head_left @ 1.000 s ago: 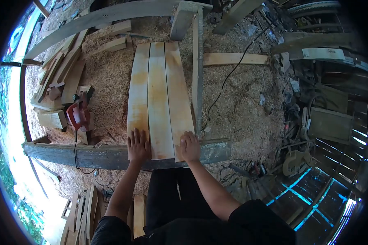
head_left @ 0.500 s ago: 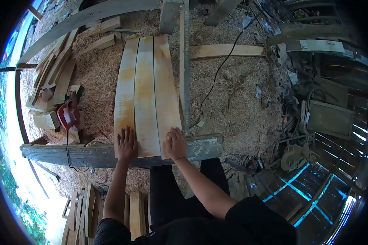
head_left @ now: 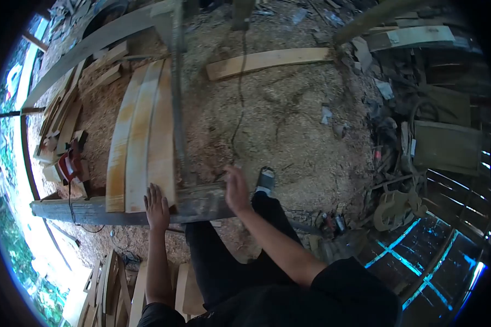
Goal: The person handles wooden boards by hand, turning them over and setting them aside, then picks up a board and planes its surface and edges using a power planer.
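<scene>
Head view: three long boards (head_left: 140,131), left of centre, near ends on beam (head_left: 95,212), likely for support. Left hand (head_left: 157,211) flat at board ends, probably steadying; right hand (head_left: 237,192) loosely open beside them, empty.

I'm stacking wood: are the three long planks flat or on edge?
Flat: the planks lie broad faces up, near ends on the beam.

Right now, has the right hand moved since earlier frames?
Yes, rightward along the beam: the right hand has left the planks and is near the beam's end.
</scene>
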Tool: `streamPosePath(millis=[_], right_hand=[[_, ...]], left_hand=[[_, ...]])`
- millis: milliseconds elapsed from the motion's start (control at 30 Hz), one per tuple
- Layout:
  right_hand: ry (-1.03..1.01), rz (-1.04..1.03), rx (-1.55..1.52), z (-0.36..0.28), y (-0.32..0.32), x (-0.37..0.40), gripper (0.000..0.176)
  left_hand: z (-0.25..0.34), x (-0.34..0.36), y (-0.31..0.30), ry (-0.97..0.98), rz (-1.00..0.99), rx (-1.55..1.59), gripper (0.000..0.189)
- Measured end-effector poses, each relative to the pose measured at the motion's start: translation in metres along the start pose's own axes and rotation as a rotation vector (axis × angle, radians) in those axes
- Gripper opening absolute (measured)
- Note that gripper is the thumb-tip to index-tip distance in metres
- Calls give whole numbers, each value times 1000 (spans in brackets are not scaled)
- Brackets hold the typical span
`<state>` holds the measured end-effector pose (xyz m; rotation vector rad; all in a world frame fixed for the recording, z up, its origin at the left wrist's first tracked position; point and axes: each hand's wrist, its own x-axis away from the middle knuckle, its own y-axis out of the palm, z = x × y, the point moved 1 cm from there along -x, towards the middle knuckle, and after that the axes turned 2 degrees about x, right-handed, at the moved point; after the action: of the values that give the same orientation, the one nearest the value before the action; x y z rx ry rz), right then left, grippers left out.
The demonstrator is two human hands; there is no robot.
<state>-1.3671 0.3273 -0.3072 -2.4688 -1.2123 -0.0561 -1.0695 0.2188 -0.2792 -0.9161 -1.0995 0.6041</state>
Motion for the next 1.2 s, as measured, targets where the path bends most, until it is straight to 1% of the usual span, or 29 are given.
streamPosePath(millis=[67, 100, 133, 200, 267, 333, 367, 400, 433, 467, 600, 667, 700, 767, 800, 833, 867, 1033, 1200], right_hand=[[85, 53, 52, 34, -91, -28, 49], [115, 131, 107, 55, -135, -40, 47], [147, 210, 161, 73, -180, -51, 46], [139, 346, 189, 87, -271, -68, 38], [141, 467, 199, 100, -345, -75, 32], [158, 527, 244, 113, -405, -72, 30], [167, 571, 290, 121, -427, -68, 28], [180, 583, 285, 128, -443, -64, 28], [167, 605, 295, 133, -455, -59, 26], [155, 626, 305, 139, -463, -52, 25], [205, 641, 299, 129, -448, -38, 22], [319, 559, 233, 131, -432, -36, 21], [327, 566, 232, 133, -425, -36, 21], [192, 489, 280, 138, -412, -42, 21], [199, 495, 282, 134, -408, -47, 21], [220, 459, 263, 126, -406, -53, 22], [236, 418, 244, 118, -404, -62, 23], [177, 363, 268, 112, -400, -124, 26], [109, 290, 328, 105, -398, -227, 27]], left_hand=[[44, -2, 9, -90, 67, 172, 64], [65, -6, 16, -125, 92, 200, 64], [90, -11, 22, -109, 92, 202, 64], [144, -18, 30, -111, 193, 220, 62], [206, -25, 26, -51, 209, 187, 60], [254, -31, 31, 101, 97, 192, 57], [277, -34, 35, 185, 118, 223, 53], [298, -35, 36, 197, 110, 212, 53], [318, -37, 37, 272, 86, 221, 53], [335, -38, 36, 345, 59, 228, 53], [384, -54, 38, 413, -29, 237, 51], [395, -66, 42, 439, -26, 201, 49], [401, -72, 42, 446, -33, 198, 49], [412, -86, 39, 453, -23, 194, 47], [416, -95, 39, 459, -31, 193, 47], [420, -104, 38, 496, -10, 190, 48], [423, -114, 38, 528, 15, 191, 48], [447, -170, 23, 497, 18, 225, 48], [462, -240, 9, 454, 8, 290, 49]])
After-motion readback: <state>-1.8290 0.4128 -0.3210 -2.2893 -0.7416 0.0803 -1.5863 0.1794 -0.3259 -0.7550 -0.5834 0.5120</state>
